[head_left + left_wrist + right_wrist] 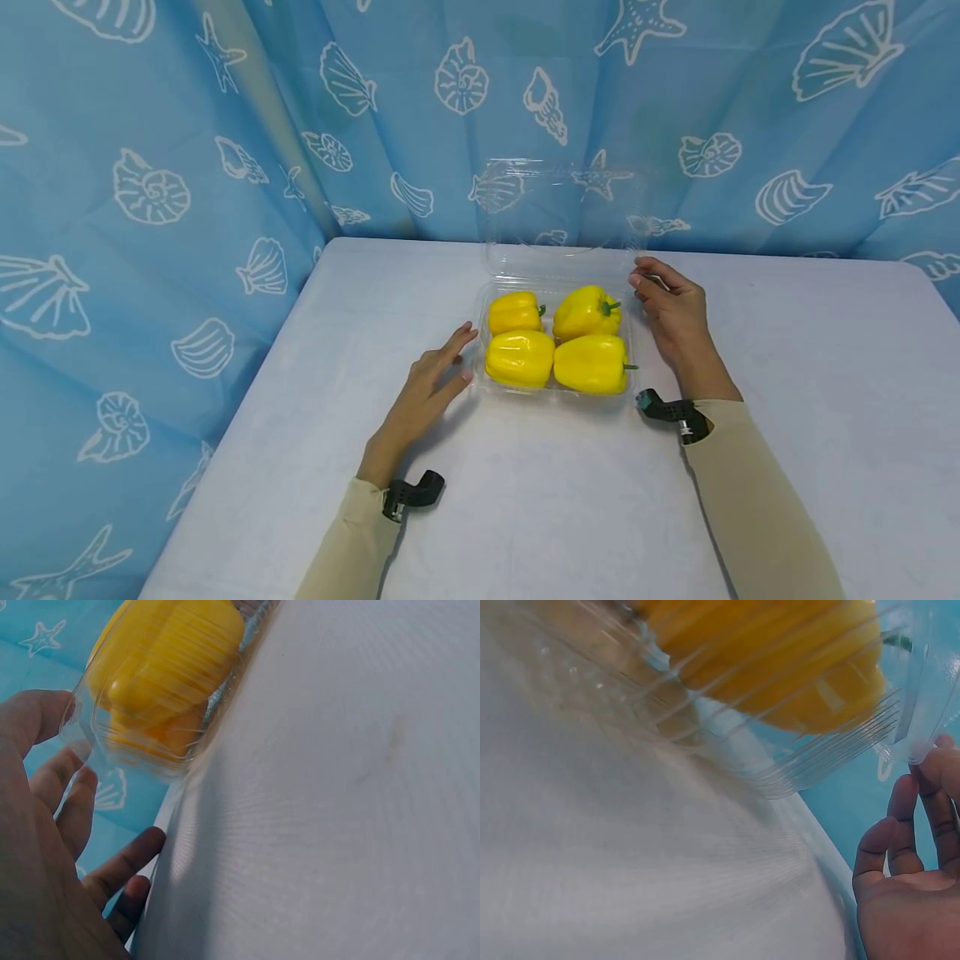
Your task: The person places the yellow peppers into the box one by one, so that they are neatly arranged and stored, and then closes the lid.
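Note:
Several yellow bell peppers (520,359) with green stems sit in a clear plastic clamshell container (525,390) on the table. Its transparent lid (558,212) stands raised at the back, against the curtain. At the container's left side is my left hand (420,396), fingers loosely extended; in the left wrist view its fingertips touch the plastic wall (84,724). My right hand (675,321) is at the lid's lower right corner. In the right wrist view, the thumb and a finger of this hand (919,892) pinch the clear plastic edge.
A white cloth covers the table (510,500). Behind it and along the left hangs a blue curtain (405,142) printed with white shells and starfish. Each wrist wears a black camera mount (671,408).

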Demonstrator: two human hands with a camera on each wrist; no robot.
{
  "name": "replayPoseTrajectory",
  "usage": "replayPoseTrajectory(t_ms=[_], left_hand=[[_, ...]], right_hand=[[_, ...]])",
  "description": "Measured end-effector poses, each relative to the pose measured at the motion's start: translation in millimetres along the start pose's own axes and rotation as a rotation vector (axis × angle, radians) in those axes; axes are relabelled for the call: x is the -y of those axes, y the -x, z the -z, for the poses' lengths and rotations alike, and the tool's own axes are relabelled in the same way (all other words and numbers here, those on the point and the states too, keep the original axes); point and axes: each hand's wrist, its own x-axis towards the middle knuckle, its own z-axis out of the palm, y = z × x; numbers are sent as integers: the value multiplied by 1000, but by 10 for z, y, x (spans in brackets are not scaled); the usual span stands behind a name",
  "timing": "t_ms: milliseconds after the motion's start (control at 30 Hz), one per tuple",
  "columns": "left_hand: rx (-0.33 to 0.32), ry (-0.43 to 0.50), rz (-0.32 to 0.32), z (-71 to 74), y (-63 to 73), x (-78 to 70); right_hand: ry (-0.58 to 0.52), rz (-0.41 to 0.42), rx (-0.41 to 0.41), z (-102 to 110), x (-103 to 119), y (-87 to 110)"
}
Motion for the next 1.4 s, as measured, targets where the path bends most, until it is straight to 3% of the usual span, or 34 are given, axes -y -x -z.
replayPoseTrajectory(t_ms=[1000, 1400], left_hand=[[-3, 15, 19, -17, 26, 5], [6, 12, 26, -25, 2, -23]], right_hand=[[77, 30, 5, 18, -43, 99], [75, 100, 44, 60, -19, 157]])
